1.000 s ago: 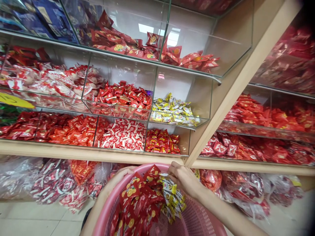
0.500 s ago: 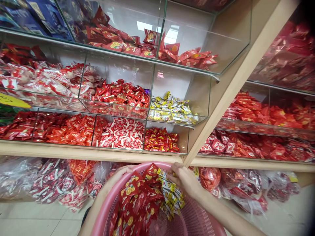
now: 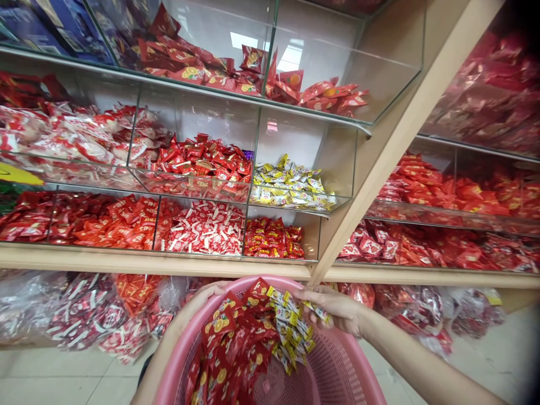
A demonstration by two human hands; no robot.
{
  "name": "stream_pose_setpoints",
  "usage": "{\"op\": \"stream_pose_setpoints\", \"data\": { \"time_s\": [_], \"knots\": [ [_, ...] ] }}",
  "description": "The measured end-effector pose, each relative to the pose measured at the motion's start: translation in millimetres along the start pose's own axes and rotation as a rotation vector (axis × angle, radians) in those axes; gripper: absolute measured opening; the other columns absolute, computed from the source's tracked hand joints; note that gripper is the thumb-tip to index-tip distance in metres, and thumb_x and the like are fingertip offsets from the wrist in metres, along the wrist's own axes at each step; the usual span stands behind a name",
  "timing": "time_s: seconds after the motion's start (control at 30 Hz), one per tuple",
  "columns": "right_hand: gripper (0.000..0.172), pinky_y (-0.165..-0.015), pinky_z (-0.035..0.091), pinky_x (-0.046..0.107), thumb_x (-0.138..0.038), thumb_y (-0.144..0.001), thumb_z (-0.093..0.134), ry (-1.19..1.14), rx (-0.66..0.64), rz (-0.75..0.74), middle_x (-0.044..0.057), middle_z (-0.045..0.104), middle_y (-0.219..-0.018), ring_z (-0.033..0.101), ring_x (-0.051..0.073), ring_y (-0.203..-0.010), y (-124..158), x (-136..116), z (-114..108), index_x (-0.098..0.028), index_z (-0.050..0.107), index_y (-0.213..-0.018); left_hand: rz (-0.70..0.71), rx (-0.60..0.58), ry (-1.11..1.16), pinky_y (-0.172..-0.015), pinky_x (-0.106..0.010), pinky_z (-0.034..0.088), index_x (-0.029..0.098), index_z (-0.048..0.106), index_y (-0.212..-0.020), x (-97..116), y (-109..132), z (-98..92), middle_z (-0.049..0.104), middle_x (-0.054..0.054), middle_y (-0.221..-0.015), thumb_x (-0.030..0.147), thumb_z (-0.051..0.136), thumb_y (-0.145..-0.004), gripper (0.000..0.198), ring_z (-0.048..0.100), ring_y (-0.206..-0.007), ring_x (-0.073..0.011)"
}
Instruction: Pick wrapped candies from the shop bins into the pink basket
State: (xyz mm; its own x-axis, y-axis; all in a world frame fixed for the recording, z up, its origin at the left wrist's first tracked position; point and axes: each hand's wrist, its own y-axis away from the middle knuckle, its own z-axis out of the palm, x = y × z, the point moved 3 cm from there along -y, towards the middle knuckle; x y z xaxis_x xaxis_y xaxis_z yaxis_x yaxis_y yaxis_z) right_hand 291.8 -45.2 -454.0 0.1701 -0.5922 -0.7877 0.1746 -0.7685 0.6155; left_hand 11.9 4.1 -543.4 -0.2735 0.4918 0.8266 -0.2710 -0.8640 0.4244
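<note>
A pink plastic basket (image 3: 346, 371) stands below the shelf edge. My left hand (image 3: 201, 299) is closed over its left rim, the fingers partly hidden. Inside lie red candy packets (image 3: 232, 343) printed with orange slices, and to their right a heap of small yellow-and-white wrapped candies (image 3: 291, 329). Over the basket's right rim is my right hand (image 3: 337, 308), with a yellow-and-white wrapped candy (image 3: 316, 311) pinched in its fingers; whether it holds more than one I cannot tell.
Glass-fronted shelf bins above hold matching yellow-and-white candies (image 3: 291, 185), red-wrapped candies (image 3: 202, 163) and orange-print packets (image 3: 248, 73). A slanted wooden post (image 3: 405, 135) divides the shelves. Clear bags of candy (image 3: 93, 315) lie below the wooden ledge (image 3: 126, 260).
My right hand has shifted a little to the right and turned, so a wrapped candy now shows in its fingers. My left hand stays on the basket rim. The view has shifted slightly.
</note>
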Motion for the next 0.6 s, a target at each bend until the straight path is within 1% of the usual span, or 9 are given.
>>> {"op": "stream_pose_setpoints", "data": {
  "time_s": [0.07,0.1,0.17,0.23,0.37,0.4,0.43,0.47,0.6],
  "knots": [
    [0.022,-0.044,0.036,0.012,-0.024,-0.068,0.062,-0.075,-0.052,-0.009,-0.006,0.052,-0.061,0.048,0.003,-0.049,1,3,3,-0.018,0.054,-0.088,-0.005,-0.004,0.001,-0.072,-0.035,0.049,0.014,0.055,-0.103,-1,0,0.2,0.059,-0.005,-0.101,0.033,0.049,-0.082,0.028,0.058,-0.085,-0.0177],
    [0.025,-0.050,0.040,0.013,-0.019,-0.068,0.059,-0.073,-0.075,-0.039,-0.006,0.053,-0.065,0.051,0.004,-0.054,2,4,5,-0.020,0.053,-0.092,-0.008,-0.007,0.002,-0.072,-0.035,0.049,0.014,0.055,-0.103,-1,0,0.3,0.059,-0.005,-0.101,0.033,0.049,-0.082,0.028,0.058,-0.085,-0.0176],
    [0.032,-0.060,0.045,0.018,-0.014,-0.068,0.054,0.023,-0.096,-0.103,-0.004,0.055,-0.073,0.054,0.007,-0.065,3,9,8,-0.021,0.050,-0.099,-0.010,-0.009,0.005,-0.072,-0.035,0.049,0.014,0.055,-0.104,-1,0,0.7,0.058,-0.005,-0.102,0.033,0.049,-0.082,0.029,0.058,-0.085,-0.0179],
    [0.031,-0.065,0.046,0.023,-0.015,-0.071,0.049,0.253,-0.033,-0.205,-0.001,0.057,-0.077,0.056,0.011,-0.073,2,15,8,-0.019,0.048,-0.102,-0.011,-0.011,0.007,-0.072,-0.036,0.049,0.014,0.054,-0.105,-1,0,1.0,0.058,-0.005,-0.103,0.032,0.049,-0.082,0.029,0.057,-0.086,-0.0183],
    [0.028,-0.073,0.042,0.027,-0.008,-0.074,0.042,0.965,0.280,-0.594,0.006,0.057,-0.089,0.053,0.016,-0.082,2,21,4,-0.014,0.044,-0.101,-0.016,-0.022,0.012,-0.072,-0.036,0.049,0.014,0.054,-0.106,-1,1,0.8,0.057,-0.005,-0.103,0.032,0.050,-0.082,0.030,0.057,-0.086,-0.0186],
    [0.027,-0.074,0.041,0.028,-0.006,-0.075,0.039,1.114,0.332,-0.645,0.008,0.056,-0.091,0.052,0.016,-0.083,2,22,5,-0.014,0.044,-0.100,-0.016,-0.024,0.014,-0.071,-0.035,0.049,0.014,0.054,-0.105,-1,1,0.5,0.057,-0.005,-0.103,0.032,0.049,-0.082,0.029,0.057,-0.086,-0.0182],
    [0.025,-0.073,0.041,0.028,-0.004,-0.076,0.037,1.236,0.368,-0.649,0.009,0.056,-0.091,0.052,0.017,-0.082,2,24,6,-0.013,0.044,-0.098,-0.016,-0.026,0.017,-0.071,-0.035,0.050,0.014,0.054,-0.105,-1,1,0.3,0.058,-0.005,-0.102,0.032,0.049,-0.082,0.029,0.058,-0.085,-0.0178],
    [0.023,-0.070,0.041,0.028,-0.003,-0.077,0.035,1.338,0.398,-0.612,0.010,0.057,-0.089,0.053,0.017,-0.079,1,25,7,-0.012,0.044,-0.096,-0.013,-0.027,0.021,-0.071,-0.035,0.050,0.014,0.054,-0.104,-1,1,0.1,0.058,-0.005,-0.102,0.032,0.049,-0.082,0.029,0.058,-0.084,-0.0177],
    [0.026,-0.055,0.038,0.025,0.002,-0.077,0.033,1.643,0.552,-0.421,0.010,0.057,-0.085,0.058,0.016,-0.066,-1,25,15,-0.013,0.046,-0.094,0.006,-0.028,0.042,-0.071,-0.035,0.050,0.014,0.054,-0.105,-1,-1,-0.4,0.057,-0.005,-0.102,0.032,0.050,-0.082,0.029,0.057,-0.085,-0.0181]
  ]
}}
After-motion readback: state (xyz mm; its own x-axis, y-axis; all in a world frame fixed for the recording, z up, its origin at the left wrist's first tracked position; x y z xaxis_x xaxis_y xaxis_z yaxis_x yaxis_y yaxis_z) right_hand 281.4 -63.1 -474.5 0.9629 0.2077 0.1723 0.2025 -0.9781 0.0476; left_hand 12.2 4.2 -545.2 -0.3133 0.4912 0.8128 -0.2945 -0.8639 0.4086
